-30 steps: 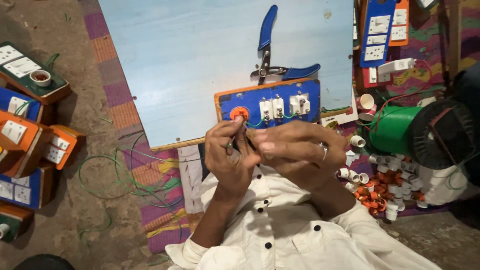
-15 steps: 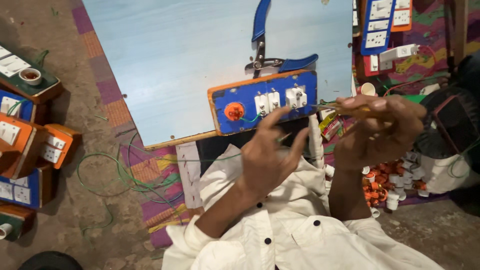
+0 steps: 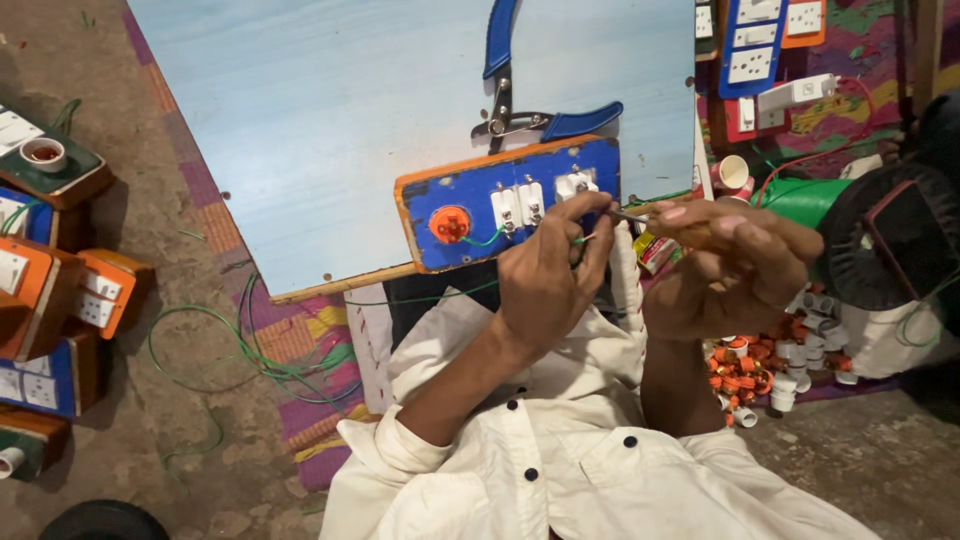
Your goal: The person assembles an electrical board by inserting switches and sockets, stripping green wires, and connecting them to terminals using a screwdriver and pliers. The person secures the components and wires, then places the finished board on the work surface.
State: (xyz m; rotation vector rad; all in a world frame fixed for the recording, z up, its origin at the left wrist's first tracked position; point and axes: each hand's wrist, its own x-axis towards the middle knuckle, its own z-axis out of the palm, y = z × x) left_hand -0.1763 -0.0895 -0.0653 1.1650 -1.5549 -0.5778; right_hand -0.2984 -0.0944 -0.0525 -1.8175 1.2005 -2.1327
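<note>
A blue switch board with an orange wooden edge [image 3: 470, 205] lies on the near edge of a pale blue board [image 3: 330, 110]. It carries an orange lamp holder, white switch backs and green wire. My left hand [image 3: 550, 275] pinches a green wire [image 3: 580, 240] at the board's right end, fingertips by a white socket back. My right hand [image 3: 730, 265] grips a screwdriver [image 3: 665, 225] with a brown handle, its metal tip pointing left at the same spot.
Blue-handled pliers [image 3: 510, 90] lie behind the switch board. Finished boxes [image 3: 60, 290] are stacked at the left. Loose green wire [image 3: 250, 350] trails on the mat. A green wire spool [image 3: 800, 195], a dark reel [image 3: 890, 250] and several white and orange holders [image 3: 770, 365] sit at the right.
My hands came apart from a joined grip near my chest. The left went forward to the board's right end; the right swung out, then brought the screwdriver tip in to the board.
</note>
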